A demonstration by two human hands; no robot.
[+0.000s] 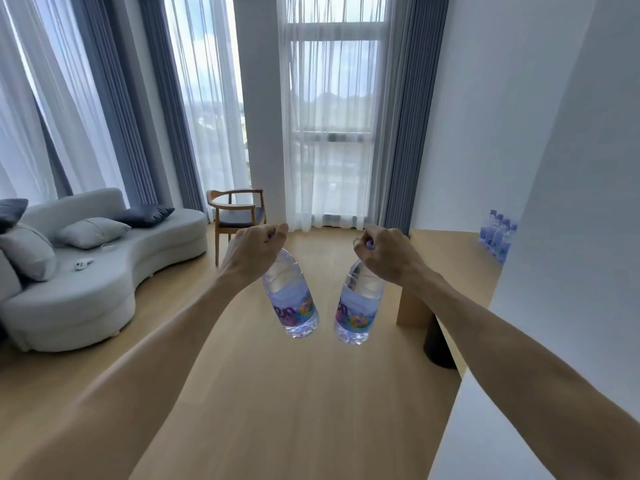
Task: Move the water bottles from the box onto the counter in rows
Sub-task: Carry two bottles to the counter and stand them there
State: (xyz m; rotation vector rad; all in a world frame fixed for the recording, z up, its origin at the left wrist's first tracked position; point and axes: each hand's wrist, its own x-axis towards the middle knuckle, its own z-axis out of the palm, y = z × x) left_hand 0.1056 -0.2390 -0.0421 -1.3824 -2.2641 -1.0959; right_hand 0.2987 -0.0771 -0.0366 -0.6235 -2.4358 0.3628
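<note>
Two water bottles at frame centre, hanging by their caps above the wooden floor (277, 393): left bottle (291, 299) and right bottle (358, 306), bases tilted toward each other, not touching. Left hand (258, 251) as grip curled closed around the left cap; right hand (384, 252) likewise closed around the right cap. At right edge, a cluster of bottles (497, 233) on the tabletop (446, 251), count unclear, partly hidden by the wall. At left, one sofa (104, 271); behind, one chair (237, 216).
</note>
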